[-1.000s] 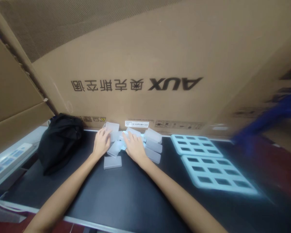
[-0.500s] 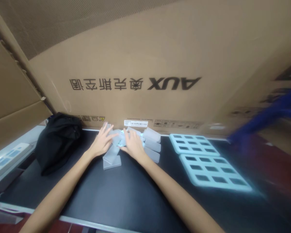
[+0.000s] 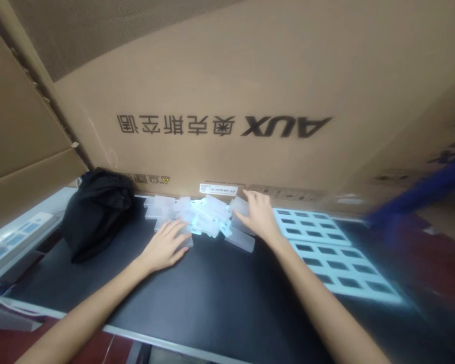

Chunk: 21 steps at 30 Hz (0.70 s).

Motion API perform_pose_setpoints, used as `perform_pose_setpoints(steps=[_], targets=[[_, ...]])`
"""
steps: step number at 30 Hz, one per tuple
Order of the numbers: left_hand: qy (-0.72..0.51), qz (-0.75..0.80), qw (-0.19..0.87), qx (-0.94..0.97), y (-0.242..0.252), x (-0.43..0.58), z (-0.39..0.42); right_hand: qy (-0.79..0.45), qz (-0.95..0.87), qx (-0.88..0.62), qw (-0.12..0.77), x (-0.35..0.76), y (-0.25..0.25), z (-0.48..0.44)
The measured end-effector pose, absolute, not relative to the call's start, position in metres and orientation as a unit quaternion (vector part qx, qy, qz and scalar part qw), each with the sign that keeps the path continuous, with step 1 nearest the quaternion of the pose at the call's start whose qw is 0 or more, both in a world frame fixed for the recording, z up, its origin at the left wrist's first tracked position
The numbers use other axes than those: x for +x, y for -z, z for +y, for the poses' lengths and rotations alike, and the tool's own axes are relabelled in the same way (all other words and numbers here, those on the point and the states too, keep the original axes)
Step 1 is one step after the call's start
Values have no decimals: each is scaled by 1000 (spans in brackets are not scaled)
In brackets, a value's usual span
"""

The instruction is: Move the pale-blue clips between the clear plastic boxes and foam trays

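Several frosted, translucent flat rectangular boxes [image 3: 214, 206] lie in a loose heap at the back of the black table, some light blue pieces [image 3: 197, 230] among them. My left hand [image 3: 166, 246] rests palm down at the heap's front left, its fingers stretched over one box [image 3: 188, 241] and partly hiding it. At the right end of the heap is my right hand [image 3: 261, 215], fingers apart, the thumb against a tilted box [image 3: 240, 205]. Neither hand is wrapped round anything.
Two light blue frames [image 3: 313, 240] with rows of rectangular openings lie on the right of the black table [image 3: 212, 303]. A black cloth bag [image 3: 98, 212] sits at the left. Behind stands a large cardboard carton [image 3: 227, 76]; a blue bar [image 3: 420, 187] is at the right.
My left hand has come down toward me to the heap's front left. My right hand has moved right, off the middle of the heap to its right end. Boxes at the left are pushed closer together.
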State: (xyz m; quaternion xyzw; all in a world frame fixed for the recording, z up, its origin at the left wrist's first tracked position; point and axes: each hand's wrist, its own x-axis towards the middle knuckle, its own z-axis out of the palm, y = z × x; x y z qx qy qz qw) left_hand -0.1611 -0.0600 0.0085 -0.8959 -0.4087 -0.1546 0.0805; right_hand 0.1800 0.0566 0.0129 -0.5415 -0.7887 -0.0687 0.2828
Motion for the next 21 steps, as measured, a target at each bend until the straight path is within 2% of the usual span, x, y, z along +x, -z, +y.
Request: perform_pose_setpoints(steps=[4, 6, 12, 17, 21], targets=[[163, -402, 119, -893, -7, -154, -46, -5, -776, -603, 185, 212, 1, 69], [156, -401, 137, -892, -6, -149, -42, -25, -787, -592, 171, 216, 4, 69], [172, -381, 178, -891, -7, -119, -54, -11, -792, -578, 196, 214, -1, 62], [160, -308, 124, -930, -7, -72, -66, -7, -781, -574, 246, 215, -2, 61], [151, -324, 86, -930, -6, -55, -66, -5, -771, -551, 318, 211, -8, 58]])
